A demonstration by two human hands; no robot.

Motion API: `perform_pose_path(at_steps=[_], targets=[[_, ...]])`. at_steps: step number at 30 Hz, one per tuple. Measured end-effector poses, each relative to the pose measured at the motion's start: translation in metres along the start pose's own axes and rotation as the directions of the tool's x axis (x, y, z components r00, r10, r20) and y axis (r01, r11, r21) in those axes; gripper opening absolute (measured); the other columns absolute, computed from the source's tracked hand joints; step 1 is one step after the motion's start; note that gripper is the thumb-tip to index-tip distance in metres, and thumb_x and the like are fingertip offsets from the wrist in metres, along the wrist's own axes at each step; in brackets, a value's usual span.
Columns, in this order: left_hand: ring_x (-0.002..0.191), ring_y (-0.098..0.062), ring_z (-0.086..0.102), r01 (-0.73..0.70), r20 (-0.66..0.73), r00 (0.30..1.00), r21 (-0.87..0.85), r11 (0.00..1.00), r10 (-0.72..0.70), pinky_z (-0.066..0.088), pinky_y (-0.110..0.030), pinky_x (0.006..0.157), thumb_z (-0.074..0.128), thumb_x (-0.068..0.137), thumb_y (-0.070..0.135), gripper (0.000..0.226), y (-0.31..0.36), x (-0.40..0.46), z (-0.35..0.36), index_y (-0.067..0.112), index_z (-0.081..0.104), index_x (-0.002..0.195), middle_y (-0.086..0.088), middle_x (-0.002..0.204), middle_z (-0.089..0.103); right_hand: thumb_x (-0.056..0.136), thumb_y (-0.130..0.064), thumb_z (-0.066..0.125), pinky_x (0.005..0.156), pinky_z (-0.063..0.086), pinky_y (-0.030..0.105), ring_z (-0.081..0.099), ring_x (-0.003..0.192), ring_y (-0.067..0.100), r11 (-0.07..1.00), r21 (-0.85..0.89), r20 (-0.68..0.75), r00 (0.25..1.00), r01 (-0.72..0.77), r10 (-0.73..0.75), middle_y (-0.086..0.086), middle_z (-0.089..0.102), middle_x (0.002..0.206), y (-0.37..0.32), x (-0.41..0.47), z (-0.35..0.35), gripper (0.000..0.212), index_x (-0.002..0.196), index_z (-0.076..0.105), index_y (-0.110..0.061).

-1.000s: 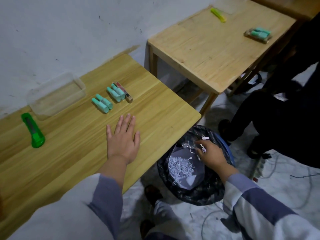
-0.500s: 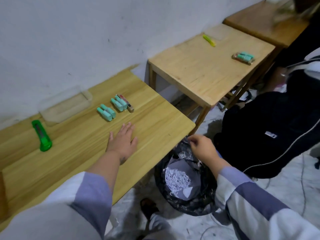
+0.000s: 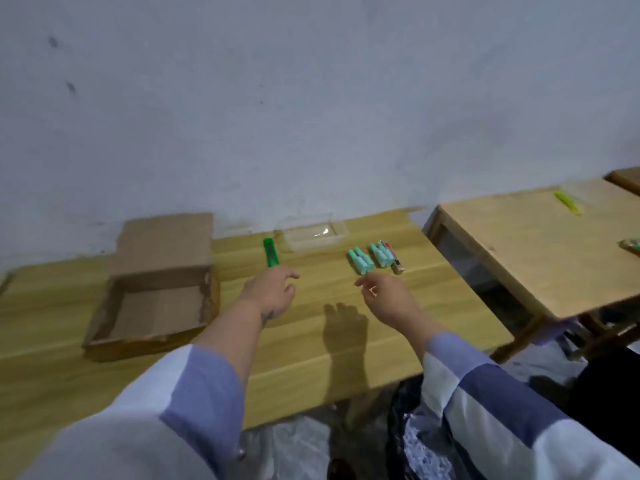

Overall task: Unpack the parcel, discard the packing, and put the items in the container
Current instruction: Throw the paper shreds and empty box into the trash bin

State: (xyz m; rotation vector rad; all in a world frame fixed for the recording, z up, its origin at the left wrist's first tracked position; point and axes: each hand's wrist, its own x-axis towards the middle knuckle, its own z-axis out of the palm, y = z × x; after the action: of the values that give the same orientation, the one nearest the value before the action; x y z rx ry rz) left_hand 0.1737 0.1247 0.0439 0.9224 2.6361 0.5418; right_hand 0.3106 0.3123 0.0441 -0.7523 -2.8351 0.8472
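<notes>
Two pairs of teal items lie on the wooden table, with a small red and brass item beside them. Behind them, against the wall, stands a clear plastic container. An opened cardboard box sits at the left. My left hand hovers over the table with fingers apart, just below a green utility knife. My right hand is raised with loosely spread fingers, just short of the teal items. Both hands hold nothing.
A second wooden table stands to the right, carrying a yellow marker and another packet at the frame edge. A black bin bag with shredded paper sits on the floor under my right sleeve.
My right hand has come up from the bin bag to above the table near the teal items. My left hand has lifted off the tabletop. The view has swung up and left, revealing the box.
</notes>
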Motion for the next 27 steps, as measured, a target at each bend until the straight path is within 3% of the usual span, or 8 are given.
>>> perform_pose_path(at_steps=[7,10,16,20,24,27], targets=[[0.118,-0.024,0.055,0.210,-0.160,0.963,-0.063,0.976,-0.217,0.044,-0.033,0.096,0.047,0.096,0.017,0.029,-0.102,-0.058,-0.058,0.019,0.062,0.121,-0.005,0.130,0.058,0.088,-0.012,0.050,0.083,0.047,0.029,0.063,0.097,0.026,0.969,0.026,0.156,0.957,0.244,-0.245,0.008,0.069,0.108,-0.108,0.029,0.058,0.027,0.109,0.067,-0.018],[0.127,-0.020,0.046,0.307,-0.222,0.925,-0.041,0.951,-0.309,0.041,-0.036,0.103,0.049,0.095,0.020,0.033,-0.147,-0.072,-0.068,0.025,0.057,0.126,0.000,0.138,0.049,0.089,-0.014,0.050,0.085,0.047,0.030,0.062,0.101,0.027,0.951,0.034,0.226,0.925,0.307,-0.307,0.009,0.067,0.113,-0.145,0.046,0.083,0.030,0.116,0.063,-0.020],[0.137,-0.025,0.033,0.496,-0.305,0.813,-0.085,0.864,-0.496,0.035,-0.045,0.109,0.050,0.094,0.019,0.050,-0.223,-0.067,-0.071,0.037,0.040,0.140,0.002,0.155,0.028,0.093,-0.028,0.052,0.096,0.042,0.035,0.052,0.119,0.033,0.937,0.052,0.361,0.869,0.344,-0.339,0.017,0.048,0.136,-0.199,0.090,0.137,0.058,0.145,0.026,-0.029],[0.134,-0.028,0.038,0.560,-0.184,0.790,-0.175,0.810,-0.585,0.038,-0.042,0.108,0.051,0.096,0.028,0.060,-0.257,-0.050,-0.075,0.035,0.024,0.149,-0.004,0.151,0.033,0.092,-0.037,0.052,0.099,0.041,0.038,0.051,0.121,0.037,0.957,0.065,0.432,0.856,0.283,-0.283,0.018,0.045,0.138,-0.215,0.112,0.167,0.074,0.149,0.005,-0.032],[0.119,-0.026,0.055,0.554,-0.050,0.811,-0.252,0.793,-0.583,0.047,-0.043,0.098,0.052,0.091,0.030,0.073,-0.285,-0.037,-0.073,0.048,0.010,0.147,-0.006,0.137,0.055,0.091,-0.021,0.054,0.082,0.047,0.033,0.060,0.106,0.034,0.952,0.071,0.356,0.884,0.299,-0.304,0.017,0.057,0.124,-0.220,0.127,0.187,0.072,0.148,0.013,-0.030],[0.110,-0.026,0.061,0.556,-0.044,0.812,-0.247,0.794,-0.582,0.053,-0.044,0.090,0.048,0.091,0.021,0.082,-0.296,-0.033,-0.075,0.068,-0.002,0.136,-0.007,0.126,0.063,0.090,-0.012,0.052,0.070,0.041,0.026,0.062,0.100,0.033,0.953,0.093,0.340,0.890,0.289,-0.303,0.016,0.061,0.119,-0.223,0.130,0.190,0.071,0.148,0.017,-0.030]])
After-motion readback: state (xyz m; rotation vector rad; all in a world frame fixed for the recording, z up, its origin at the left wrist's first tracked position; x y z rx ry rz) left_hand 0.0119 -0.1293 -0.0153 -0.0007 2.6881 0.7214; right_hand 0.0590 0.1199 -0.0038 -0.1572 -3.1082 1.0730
